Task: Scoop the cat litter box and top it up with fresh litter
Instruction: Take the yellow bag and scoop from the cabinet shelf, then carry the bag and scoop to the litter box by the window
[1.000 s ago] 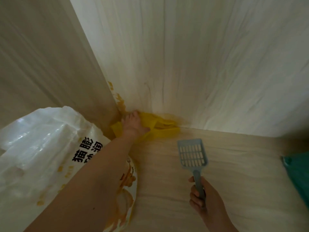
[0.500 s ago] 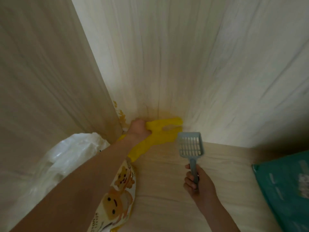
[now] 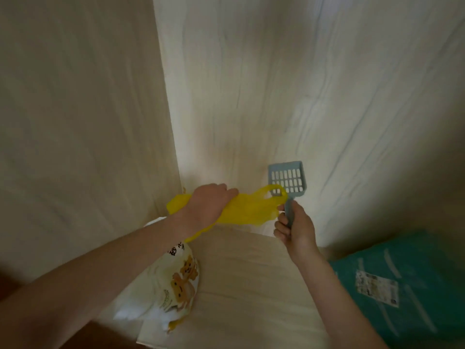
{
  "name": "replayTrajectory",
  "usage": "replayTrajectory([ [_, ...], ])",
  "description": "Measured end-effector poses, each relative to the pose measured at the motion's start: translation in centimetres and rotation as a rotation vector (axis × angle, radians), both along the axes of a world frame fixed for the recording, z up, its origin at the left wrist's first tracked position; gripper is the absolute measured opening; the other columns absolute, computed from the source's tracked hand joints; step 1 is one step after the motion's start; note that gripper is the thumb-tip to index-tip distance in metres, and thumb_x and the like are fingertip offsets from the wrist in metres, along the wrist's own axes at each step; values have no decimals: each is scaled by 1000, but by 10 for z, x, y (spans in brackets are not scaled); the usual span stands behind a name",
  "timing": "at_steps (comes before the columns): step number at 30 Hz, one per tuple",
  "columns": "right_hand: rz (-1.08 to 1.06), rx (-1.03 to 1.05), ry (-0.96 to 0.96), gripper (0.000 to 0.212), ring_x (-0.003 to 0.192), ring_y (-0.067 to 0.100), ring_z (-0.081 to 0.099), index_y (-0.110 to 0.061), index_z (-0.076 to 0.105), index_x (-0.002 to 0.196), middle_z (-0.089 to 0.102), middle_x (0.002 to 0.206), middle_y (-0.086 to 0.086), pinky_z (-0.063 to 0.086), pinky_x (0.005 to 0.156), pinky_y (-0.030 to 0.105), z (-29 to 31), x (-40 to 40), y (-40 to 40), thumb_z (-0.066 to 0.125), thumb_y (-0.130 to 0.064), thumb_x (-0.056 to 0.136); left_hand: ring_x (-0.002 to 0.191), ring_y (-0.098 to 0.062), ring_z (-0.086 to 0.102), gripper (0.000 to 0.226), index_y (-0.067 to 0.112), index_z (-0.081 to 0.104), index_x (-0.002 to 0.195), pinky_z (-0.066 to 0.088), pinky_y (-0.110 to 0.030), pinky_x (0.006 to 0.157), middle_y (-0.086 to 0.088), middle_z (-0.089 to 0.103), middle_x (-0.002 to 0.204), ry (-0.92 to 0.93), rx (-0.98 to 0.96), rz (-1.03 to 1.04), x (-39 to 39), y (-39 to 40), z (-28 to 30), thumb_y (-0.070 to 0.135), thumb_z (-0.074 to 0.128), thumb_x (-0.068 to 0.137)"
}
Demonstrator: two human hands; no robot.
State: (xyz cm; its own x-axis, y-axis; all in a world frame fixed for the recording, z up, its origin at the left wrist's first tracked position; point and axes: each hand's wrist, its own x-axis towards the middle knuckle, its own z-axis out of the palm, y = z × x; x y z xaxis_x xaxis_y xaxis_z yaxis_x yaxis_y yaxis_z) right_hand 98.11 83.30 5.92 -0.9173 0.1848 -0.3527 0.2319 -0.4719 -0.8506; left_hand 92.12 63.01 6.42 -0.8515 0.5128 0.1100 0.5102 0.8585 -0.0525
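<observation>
Left hand: my left hand is curled around a yellow plastic bag, gripping it near the middle, with the back of the hand turned to the camera.
Yellow bag: it is lifted in the air in front of the pale wooden wall; one end comes out on the left of my fist, the other end stretches to the right, where its handle loop lies across the lower part of the scoop head.
Right hand: my right hand is closed around the handle of the blue-grey litter scoop, fingers wrapped on the left side of the handle.
Scoop: it stands upright, the slotted head above my fist and near the wall; nothing is visible in it.
Litter bag: a white litter bag with a cartoon animal print and some printed characters lies on the wooden floor, under my left forearm, next to the corner of the two wall panels.
Right corner: a teal package with a white label lies on the floor, well apart from the litter bag.
Litter box: I cannot see it from this view.
</observation>
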Motion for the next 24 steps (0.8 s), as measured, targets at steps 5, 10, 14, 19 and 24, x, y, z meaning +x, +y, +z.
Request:
replayTrajectory([
  [5, 69, 443, 155, 31, 43, 7, 35, -14, 43, 71, 40, 59, 0, 31, 39, 20, 46, 40, -17, 41, -20, 101, 92, -27, 55, 55, 21, 40, 129, 35, -35, 60, -6, 53, 105, 116, -188, -19, 73, -3, 44, -4, 50, 80],
  [10, 244, 415, 217, 22, 39, 11, 37, -9, 47, 78, 49, 58, 6, 29, 36, 19, 31, 86, -34, 49, -16, 98, 70, -24, 61, 57, 20, 57, 113, 39, -31, 47, -3, 59, 83, 193, -146, 84, 147, -21, 29, 1, 71, 61],
  [14, 425, 393, 157, 18, 32, 7, 30, -10, 45, 80, 45, 52, 4, 22, 33, 15, 0, 126, -49, 53, -11, 96, 43, -23, 52, 74, 21, 59, 97, 29, -23, 35, -1, 53, 60, 133, -82, 269, 209, -42, -3, 2, 82, 29],
  [19, 623, 430, 121, 14, 33, 5, 26, -6, 45, 83, 34, 46, 0, 21, 34, 16, -44, 172, -58, 54, -6, 94, 38, -26, 51, 58, 17, 59, 94, 24, -24, 32, -2, 51, 62, 44, -70, 581, 292, -57, -31, 0, 74, 41],
  [24, 785, 553, 197, 20, 42, 12, 30, -13, 46, 76, 39, 47, -4, 25, 44, 25, -78, 207, -62, 60, -12, 91, 41, -24, 56, 53, 21, 64, 97, 31, -24, 29, 2, 56, 65, -5, -44, 798, 372, -65, -47, 9, 78, 48],
])
